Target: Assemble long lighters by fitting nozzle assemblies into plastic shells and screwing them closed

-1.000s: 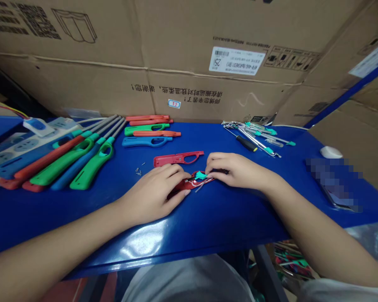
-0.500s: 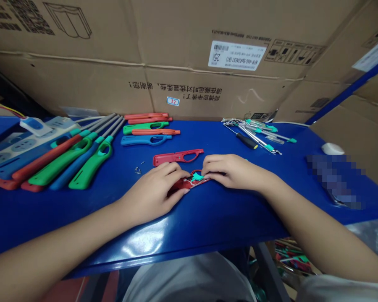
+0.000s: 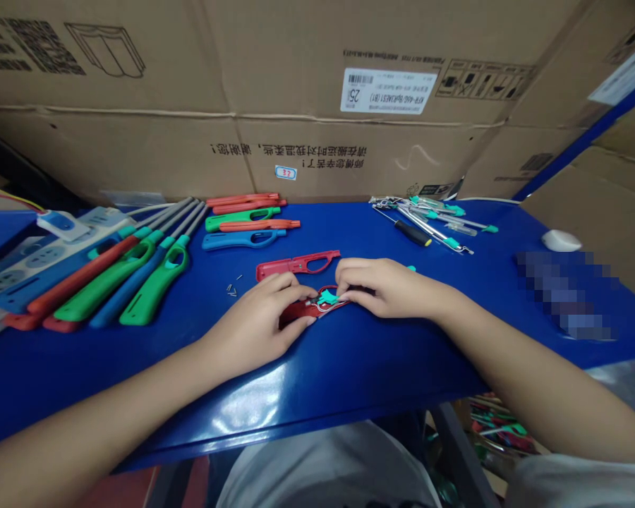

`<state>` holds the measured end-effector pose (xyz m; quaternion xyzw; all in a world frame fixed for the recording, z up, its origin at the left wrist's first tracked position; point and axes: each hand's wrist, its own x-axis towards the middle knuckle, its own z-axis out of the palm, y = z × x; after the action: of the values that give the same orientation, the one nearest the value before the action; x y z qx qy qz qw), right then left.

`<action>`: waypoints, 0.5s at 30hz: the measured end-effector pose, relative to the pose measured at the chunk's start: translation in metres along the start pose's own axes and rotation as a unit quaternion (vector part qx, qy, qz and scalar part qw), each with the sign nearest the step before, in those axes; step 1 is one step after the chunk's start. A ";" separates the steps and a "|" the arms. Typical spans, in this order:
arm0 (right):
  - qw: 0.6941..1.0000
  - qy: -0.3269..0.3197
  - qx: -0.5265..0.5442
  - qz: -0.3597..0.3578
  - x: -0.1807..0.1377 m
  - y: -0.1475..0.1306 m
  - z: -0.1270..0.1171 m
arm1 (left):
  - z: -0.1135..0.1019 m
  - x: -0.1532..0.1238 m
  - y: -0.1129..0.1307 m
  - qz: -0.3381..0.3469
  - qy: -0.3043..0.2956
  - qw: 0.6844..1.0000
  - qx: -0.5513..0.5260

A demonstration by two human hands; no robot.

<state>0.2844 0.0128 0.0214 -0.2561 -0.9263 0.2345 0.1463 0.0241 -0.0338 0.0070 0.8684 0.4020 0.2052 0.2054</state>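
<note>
Between my hands lies a red lighter shell half [image 3: 295,311], its inner side up, with a teal trigger [image 3: 328,297] and thin white wires in it. My left hand [image 3: 267,310] is closed round the shell's wide left end, thumb along the near edge and fingertips by the dark part beside the trigger. With bent fingers, my right hand [image 3: 373,286] pinches at the narrow right end, just right of the trigger; the fingers cover what they hold there. Behind them is another red shell half [image 3: 291,264], untouched. Several small screws [image 3: 233,288] lie to its left.
Assembled long-nosed lighters [image 3: 153,289] are piled at left by a power strip [image 3: 37,257]. Coloured shells [image 3: 248,240] lie at the back. A screwdriver [image 3: 413,233] rests beside metal-tube inner parts [image 3: 434,215]. Cardboard [image 3: 296,85] walls the table's rear. A white object [image 3: 561,240] sits right.
The camera view has shifted slightly. Both hands stay at the same shell half, with only slight finger movement around the teal trigger.
</note>
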 end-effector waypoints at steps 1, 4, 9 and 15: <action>1.000 0.002 0.002 -0.003 0.000 0.000 0.000 | 0.000 0.000 0.000 -0.004 0.000 1.000 -0.005; 1.000 0.009 0.009 -0.010 -0.001 0.001 0.001 | 0.001 0.001 0.000 -0.013 0.000 1.000 -0.016; 1.000 0.008 0.000 -0.012 0.000 0.001 0.001 | 0.002 0.001 0.000 -0.011 0.000 1.000 -0.014; 1.000 -0.004 -0.006 -0.012 0.001 -0.001 0.000 | 0.001 0.001 0.000 -0.005 -0.003 1.000 -0.011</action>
<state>0.2832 0.0120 0.0219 -0.2450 -0.9312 0.2285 0.1438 0.0249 -0.0334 0.0056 0.8646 0.4035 0.2060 0.2174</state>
